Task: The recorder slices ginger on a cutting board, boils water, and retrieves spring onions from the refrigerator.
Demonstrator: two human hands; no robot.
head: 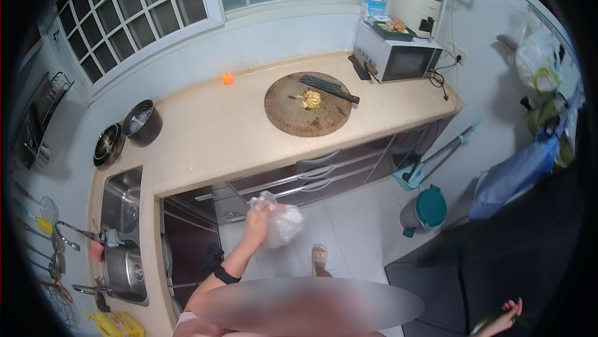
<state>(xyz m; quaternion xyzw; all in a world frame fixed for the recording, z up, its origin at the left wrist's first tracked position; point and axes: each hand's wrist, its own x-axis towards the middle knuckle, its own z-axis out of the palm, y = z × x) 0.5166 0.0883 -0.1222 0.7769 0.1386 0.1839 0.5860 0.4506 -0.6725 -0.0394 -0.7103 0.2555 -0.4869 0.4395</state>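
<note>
My left hand (258, 226) grips the gathered top of a translucent white plastic bag (282, 226), which hangs over the tiled floor in front of the cabinets. The bag looks filled, but its contents are unclear. Far to the lower right, my right hand (511, 312) has its fingers curled beside a dark grey surface (430, 285). Something green shows at its edges, too dim to name. On the counter (210, 136), a round wooden chopping board (285, 112) carries a black-handled kitchen knife (329, 88) and a small heap of cut pale-yellow food (311, 99).
An orange fruit (227, 78) sits by the wall. A dark pot (148, 132) and stacked pans (108, 145) stand near the double steel sink (121, 197). At right are a microwave (402, 63), a green-lidded bin (430, 206), a broom with dustpan (409, 179) and hanging bags (518, 169).
</note>
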